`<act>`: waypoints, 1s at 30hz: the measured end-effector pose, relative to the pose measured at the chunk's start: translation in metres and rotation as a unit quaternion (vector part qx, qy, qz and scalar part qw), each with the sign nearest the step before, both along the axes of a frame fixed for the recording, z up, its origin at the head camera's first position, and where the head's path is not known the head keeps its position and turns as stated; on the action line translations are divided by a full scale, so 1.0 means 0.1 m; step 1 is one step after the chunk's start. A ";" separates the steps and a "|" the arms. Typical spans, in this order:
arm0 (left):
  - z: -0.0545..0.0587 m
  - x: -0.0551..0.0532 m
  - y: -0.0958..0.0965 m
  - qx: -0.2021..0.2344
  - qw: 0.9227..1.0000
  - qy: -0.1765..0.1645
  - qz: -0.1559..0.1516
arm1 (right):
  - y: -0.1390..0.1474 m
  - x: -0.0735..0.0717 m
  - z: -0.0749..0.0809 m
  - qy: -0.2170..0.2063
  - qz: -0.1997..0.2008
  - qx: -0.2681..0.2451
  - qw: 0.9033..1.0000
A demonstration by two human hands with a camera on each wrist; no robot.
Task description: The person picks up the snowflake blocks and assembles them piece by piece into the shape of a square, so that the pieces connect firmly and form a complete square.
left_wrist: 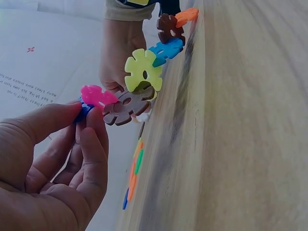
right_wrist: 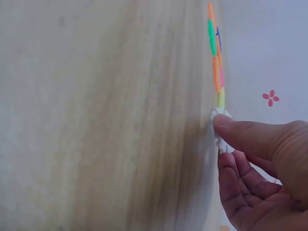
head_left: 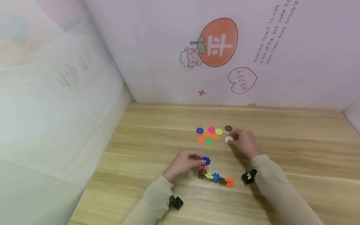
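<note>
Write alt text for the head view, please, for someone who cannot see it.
A left hand pinches the blue end disc of a chain of notched discs; the right hand grips a white disc near loose colourful discs on a wood-grained table.

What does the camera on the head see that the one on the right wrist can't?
Only the head view shows the left hand pinching a dark blue piece, the chain of joined pieces beside it, and the HAPPY heart on the backdrop.

Only the right wrist view gives a close look at the right hand with its thumb across the white piece, and shows the loose green piece edge-on.

Both show the right hand, the white and green pieces, the small red flower and the wooden table.
</note>
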State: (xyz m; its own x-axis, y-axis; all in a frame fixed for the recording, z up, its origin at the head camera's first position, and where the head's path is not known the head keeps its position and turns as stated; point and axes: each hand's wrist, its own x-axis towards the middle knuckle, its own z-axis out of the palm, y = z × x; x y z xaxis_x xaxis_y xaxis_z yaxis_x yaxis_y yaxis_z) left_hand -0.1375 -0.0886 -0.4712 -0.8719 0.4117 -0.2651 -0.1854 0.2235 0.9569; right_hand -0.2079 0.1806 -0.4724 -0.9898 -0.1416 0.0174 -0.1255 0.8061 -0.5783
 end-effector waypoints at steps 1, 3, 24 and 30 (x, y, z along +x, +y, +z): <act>0.00 0.00 0.00 -0.001 1.000 0.000 -0.001 | 0.01 0.02 0.00 -0.001 0.003 -0.002 1.000; 0.01 0.00 0.01 -0.002 1.000 0.002 -0.003 | 0.02 0.03 0.00 -0.003 0.009 -0.006 1.000; 0.03 0.00 0.03 -0.005 1.000 -0.006 -0.010 | -0.21 0.28 0.13 -0.070 0.164 -0.146 0.973; 0.03 0.00 0.03 0.011 1.000 -0.016 -0.012 | -0.30 0.33 0.21 -0.074 0.224 -0.183 0.954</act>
State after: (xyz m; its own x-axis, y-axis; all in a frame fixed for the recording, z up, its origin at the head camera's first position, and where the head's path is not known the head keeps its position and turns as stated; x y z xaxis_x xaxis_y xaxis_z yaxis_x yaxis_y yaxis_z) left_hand -0.1379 -0.0853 -0.4684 -0.8526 0.4387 -0.2839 -0.2118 0.2066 0.9552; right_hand -0.1752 0.1505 -0.4513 -0.8267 -0.5625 0.0122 -0.3054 0.4304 -0.8494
